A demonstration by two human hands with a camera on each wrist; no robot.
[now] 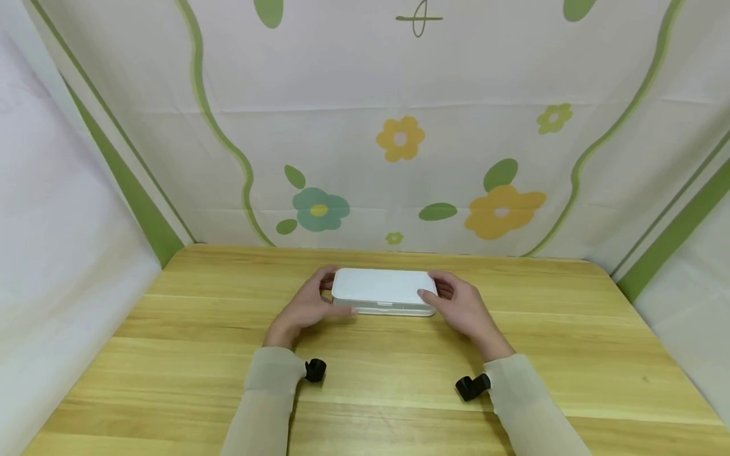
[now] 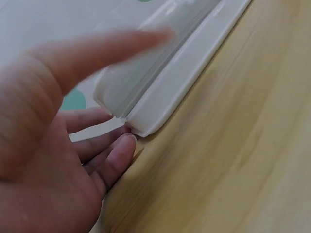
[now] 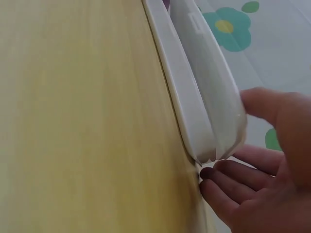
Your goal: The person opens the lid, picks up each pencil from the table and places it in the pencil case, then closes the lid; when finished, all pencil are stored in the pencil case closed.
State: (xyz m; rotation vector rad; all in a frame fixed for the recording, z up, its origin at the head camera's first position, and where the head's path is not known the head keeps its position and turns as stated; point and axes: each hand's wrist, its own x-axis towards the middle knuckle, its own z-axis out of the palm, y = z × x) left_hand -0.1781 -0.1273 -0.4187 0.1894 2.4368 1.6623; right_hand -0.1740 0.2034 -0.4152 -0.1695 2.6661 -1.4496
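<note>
A long white plastic pencil case lies lengthwise on the wooden table, its lid slightly raised from the base along the front. A small clasp sits at the middle of the lid's front edge. At the left end is my left hand; its fingers touch the corner, while the thumb stretches straight along the front, blurred in the left wrist view and apparently off the surface. My right hand holds the right end, thumb on the lid and fingers bent around the end. The case's inside is mostly hidden.
The wooden table extends around the case on all sides. Behind it hangs a pale cloth printed with flowers and leaves, with further cloth at left and right. Black wrist cameras are strapped over beige sleeves.
</note>
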